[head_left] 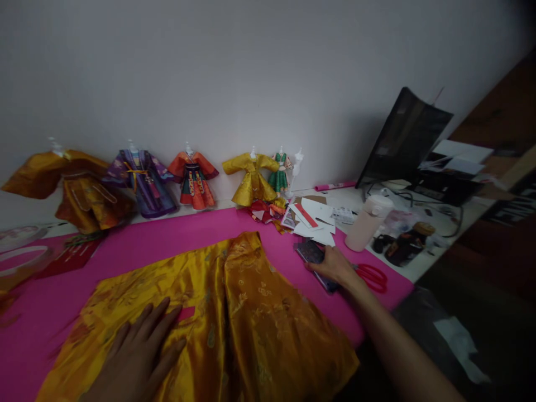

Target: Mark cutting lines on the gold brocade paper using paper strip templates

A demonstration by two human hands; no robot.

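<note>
Gold satin fabric (263, 301) with a woven pattern is spread over a pink mat (167, 229) and hangs past its front edge. My left hand (138, 346) lies flat on the fabric, fingers spread. Just beyond its fingertips a small pink-red piece (186, 314) rests on the satin. On the right, my right hand (333, 265) grips a dark smartphone (320, 273), thumb on the near side; whether the phone touches the mat I cannot tell. Red-handled scissors (372, 277) lie right beside that hand, partly hidden by it.
Small dress forms wearing miniature robes (144, 181) line the wall. White paper pieces (314, 220) and fabric scraps (263, 211) lie at the back. A pale pink bottle (368, 223) stands at right, near a monitor (404, 137) and cables. Tape rolls (25, 259) sit at left.
</note>
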